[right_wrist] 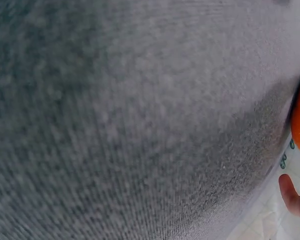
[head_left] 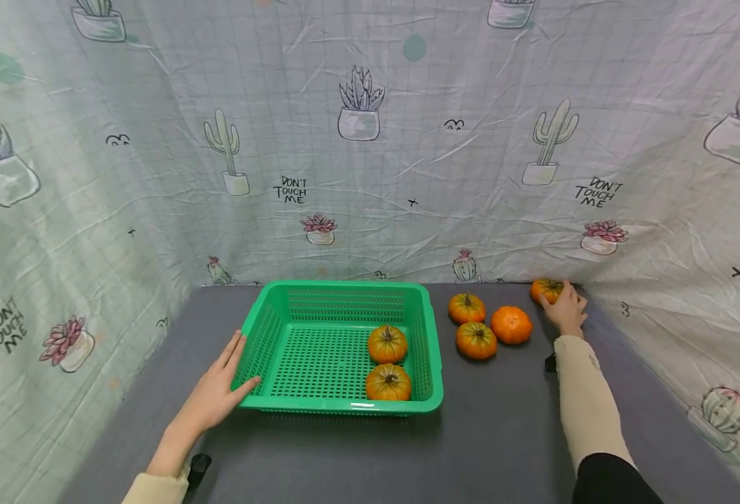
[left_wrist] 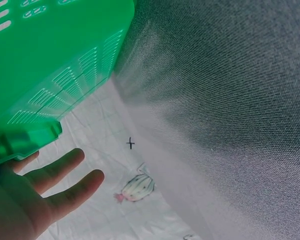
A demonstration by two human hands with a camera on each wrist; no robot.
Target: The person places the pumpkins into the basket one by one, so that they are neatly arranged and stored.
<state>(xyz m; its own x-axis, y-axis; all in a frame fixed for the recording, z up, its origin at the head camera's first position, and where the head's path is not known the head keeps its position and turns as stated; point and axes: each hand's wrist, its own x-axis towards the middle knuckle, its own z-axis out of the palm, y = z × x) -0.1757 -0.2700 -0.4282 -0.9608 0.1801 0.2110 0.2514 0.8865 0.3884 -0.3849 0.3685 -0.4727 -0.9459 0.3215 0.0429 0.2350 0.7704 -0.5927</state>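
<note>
A: Over to the far right corner of the desk (head_left: pixel 470 441), and the right hand (head_left: pixel 565 311) is right there at a small pumpkin (head_left: pixel 542 288)!

B: Thumb on the near side, fingers along the right. Is it a grasp?

A: I cannot tell! The right wrist view catches only fingertips, a little apart from the orange skin, and the rest is out of shot.

B: And the left hand (head_left: pixel 213 393)?

A: Released, fingers straight and lying against the left side of the green basket (head_left: pixel 319 404), thumb at the front left corner of its rim. No clenching there.

B: The basket sits close to the desk's far edge, with two pumpkins in it!

A: Both by its right wall: the rear pumpkin (head_left: pixel 387 344), and the front pumpkin (head_left: pixel 388 383) down in the near right corner.

B: Between basket and right hand, a cluster of three: one streaked pumpkin (head_left: pixel 467 309) nearest the far edge, another streaked pumpkin (head_left: pixel 476 341) in front, and a brighter orange pumpkin (head_left: pixel 511 325) to their right.

A: Behind it all, a cactus-print cloth (head_left: pixel 407 171) along the far edge!
</note>
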